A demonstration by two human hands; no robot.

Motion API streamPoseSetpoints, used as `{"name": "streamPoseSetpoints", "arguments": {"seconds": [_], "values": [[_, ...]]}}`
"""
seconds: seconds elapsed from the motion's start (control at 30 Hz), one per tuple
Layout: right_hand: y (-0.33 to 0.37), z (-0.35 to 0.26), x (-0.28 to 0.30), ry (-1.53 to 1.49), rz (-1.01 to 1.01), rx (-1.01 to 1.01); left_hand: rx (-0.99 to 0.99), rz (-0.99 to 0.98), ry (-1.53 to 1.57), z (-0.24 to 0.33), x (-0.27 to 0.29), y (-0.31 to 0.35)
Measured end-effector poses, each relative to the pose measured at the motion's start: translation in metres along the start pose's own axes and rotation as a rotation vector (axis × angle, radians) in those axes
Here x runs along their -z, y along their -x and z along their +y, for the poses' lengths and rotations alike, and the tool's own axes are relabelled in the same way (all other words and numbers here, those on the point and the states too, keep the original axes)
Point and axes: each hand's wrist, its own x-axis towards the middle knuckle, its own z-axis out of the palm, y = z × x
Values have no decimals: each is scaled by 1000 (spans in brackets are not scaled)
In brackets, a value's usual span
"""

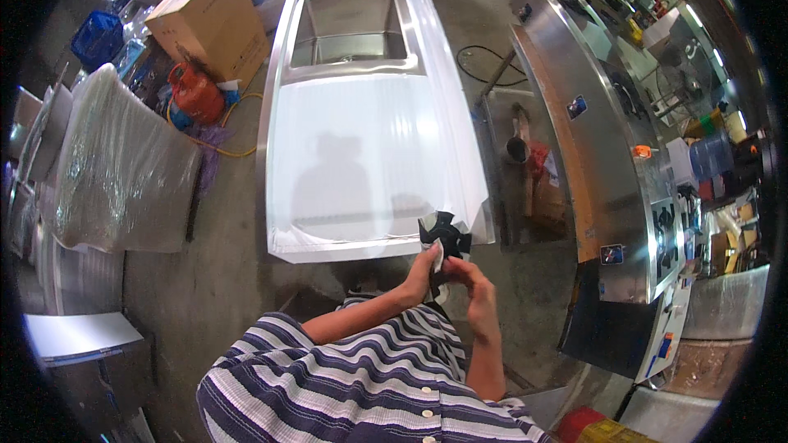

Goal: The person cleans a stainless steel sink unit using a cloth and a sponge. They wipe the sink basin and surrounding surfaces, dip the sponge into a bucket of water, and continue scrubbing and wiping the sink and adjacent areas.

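Note:
Just past the near right corner of a long steel sink counter point(361, 156), both my hands are at a black piece point(443, 234) with jagged, pronged edges. A bit of crumpled white material point(436, 256) shows against it. My left hand point(422, 276) is closed on the piece from the left, thumb up along it. My right hand point(476, 289) is bent in from the right, with its fingertips at the lower part of the piece. What the right fingertips pinch is too small to make out. White film covers the counter's flat top, and a rectangular basin point(351, 29) is at its far end.
On the left stand a film-wrapped panel point(123, 172), an orange gas cylinder point(195, 92) with a yellow hose point(226, 150), and a large cardboard box point(209, 25). Along the right runs a steel stove bench point(611, 139). A black cable point(492, 53) lies on the floor.

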Motion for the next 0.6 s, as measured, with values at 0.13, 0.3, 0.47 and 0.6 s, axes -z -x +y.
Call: {"name": "streamPoseSetpoints", "arguments": {"seconds": [0.13, 0.3, 0.47, 0.6], "values": [[24, 24, 51, -1070, -254, 64, 438, -59, 176, -4, -59, -19], [46, 93, 101, -1569, -19, -210, 509, 26, -23, -69, -97, -76], [67, 133, 169, -1275, 346, -415, 544, 203, -272, -112, -160, -122], [83, 150, 224, -1008, 554, -396, 573, 171, -392, -168, -169, -165]]}}
